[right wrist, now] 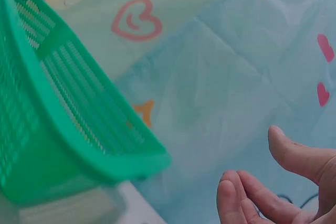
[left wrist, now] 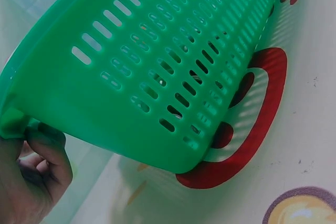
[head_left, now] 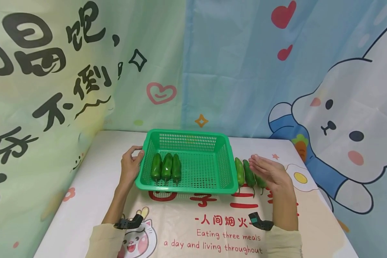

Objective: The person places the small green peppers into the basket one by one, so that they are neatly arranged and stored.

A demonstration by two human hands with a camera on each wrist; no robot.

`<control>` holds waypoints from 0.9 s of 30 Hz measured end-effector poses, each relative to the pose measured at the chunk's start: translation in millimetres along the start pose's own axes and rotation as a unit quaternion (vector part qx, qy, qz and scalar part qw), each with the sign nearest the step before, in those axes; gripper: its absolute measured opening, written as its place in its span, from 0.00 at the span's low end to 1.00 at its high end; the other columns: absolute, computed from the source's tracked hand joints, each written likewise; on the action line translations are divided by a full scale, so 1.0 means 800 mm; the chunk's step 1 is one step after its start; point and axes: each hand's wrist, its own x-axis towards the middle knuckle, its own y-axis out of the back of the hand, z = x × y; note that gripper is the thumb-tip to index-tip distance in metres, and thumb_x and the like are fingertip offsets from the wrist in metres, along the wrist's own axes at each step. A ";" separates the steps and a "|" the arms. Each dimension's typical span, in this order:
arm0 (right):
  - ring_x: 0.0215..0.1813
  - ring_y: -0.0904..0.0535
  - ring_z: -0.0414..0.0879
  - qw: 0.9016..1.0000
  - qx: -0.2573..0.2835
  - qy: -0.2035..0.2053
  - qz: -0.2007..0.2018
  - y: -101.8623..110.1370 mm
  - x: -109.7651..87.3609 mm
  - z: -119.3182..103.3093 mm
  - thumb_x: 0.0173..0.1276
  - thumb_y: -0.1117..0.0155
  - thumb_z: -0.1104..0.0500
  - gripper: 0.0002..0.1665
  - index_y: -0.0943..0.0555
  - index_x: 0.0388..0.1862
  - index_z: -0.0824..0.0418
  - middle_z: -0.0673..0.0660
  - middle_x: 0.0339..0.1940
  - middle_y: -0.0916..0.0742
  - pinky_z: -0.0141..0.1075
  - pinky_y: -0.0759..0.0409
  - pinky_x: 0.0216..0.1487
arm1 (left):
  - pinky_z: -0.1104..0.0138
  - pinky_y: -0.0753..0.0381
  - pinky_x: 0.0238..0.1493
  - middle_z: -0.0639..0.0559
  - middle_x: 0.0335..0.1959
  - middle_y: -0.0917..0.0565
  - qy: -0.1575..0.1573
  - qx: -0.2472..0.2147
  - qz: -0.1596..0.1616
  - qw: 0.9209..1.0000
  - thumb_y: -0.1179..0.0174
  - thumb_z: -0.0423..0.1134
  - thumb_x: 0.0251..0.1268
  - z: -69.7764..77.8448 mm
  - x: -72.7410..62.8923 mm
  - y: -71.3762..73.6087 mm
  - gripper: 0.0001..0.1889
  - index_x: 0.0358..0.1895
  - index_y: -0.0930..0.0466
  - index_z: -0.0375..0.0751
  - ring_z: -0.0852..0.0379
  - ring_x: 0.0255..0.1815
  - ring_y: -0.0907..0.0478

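Note:
A green plastic basket [head_left: 198, 168] with slotted walls stands on the table in the head view. Three green peppers [head_left: 166, 167] lie side by side in its left part. At the basket's left end my left hand [head_left: 131, 165] grips the rim, its fingers curled under the edge in the left wrist view. My right hand [head_left: 271, 172] holds nothing; its fingers are extended and the thumb stands apart in the right wrist view. It hovers just right of the basket, over more green peppers [head_left: 240, 172] lying in a row, and partly hides the rightmost one.
A printed mat [head_left: 213, 225] with red lettering and cartoon figures covers the table's middle. Behind the table hangs a patterned curtain [head_left: 219, 89], close to the basket's far rim. Dark straps [head_left: 129, 223] sit round both wrists.

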 end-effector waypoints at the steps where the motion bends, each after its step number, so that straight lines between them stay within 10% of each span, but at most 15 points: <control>1: 0.47 0.05 0.39 1.000 -0.003 -0.002 0.009 0.005 0.001 0.001 0.78 0.28 0.57 0.06 0.06 0.42 0.50 0.47 0.44 0.04 0.32 0.11 0.57 | 0.72 0.17 0.26 0.27 0.37 0.08 0.000 0.000 0.000 1.000 0.46 0.43 0.89 0.000 0.000 0.000 0.18 0.68 0.19 0.35 0.65 0.22 0.15; 11: 0.39 0.07 0.34 0.988 -0.079 0.024 0.128 0.042 0.013 0.015 0.71 0.20 0.51 0.04 0.07 0.34 0.43 0.41 0.34 0.05 0.30 0.12 0.56 | 0.72 0.18 0.26 0.29 0.36 0.08 0.000 0.000 -0.002 1.000 0.45 0.43 0.89 0.001 -0.001 0.001 0.18 0.67 0.19 0.36 0.65 0.22 0.16; 18: 0.35 0.10 0.31 0.952 -0.179 0.049 0.244 0.060 0.023 0.032 0.72 0.21 0.43 0.33 0.15 0.69 0.59 0.36 0.30 0.11 0.52 0.33 0.86 | 0.72 0.17 0.27 0.27 0.38 0.08 0.003 -0.002 -0.003 1.000 0.46 0.43 0.89 0.001 -0.003 0.001 0.18 0.68 0.19 0.36 0.65 0.22 0.15; 27: 0.36 0.15 0.29 0.916 -0.235 0.100 0.309 0.078 0.044 0.061 0.76 0.25 0.46 0.34 0.17 0.70 0.67 0.47 0.48 0.12 0.23 0.14 0.50 | 0.71 0.17 0.26 0.28 0.36 0.08 0.002 -0.003 -0.002 1.000 0.46 0.43 0.89 0.003 -0.003 0.001 0.18 0.68 0.19 0.36 0.65 0.21 0.16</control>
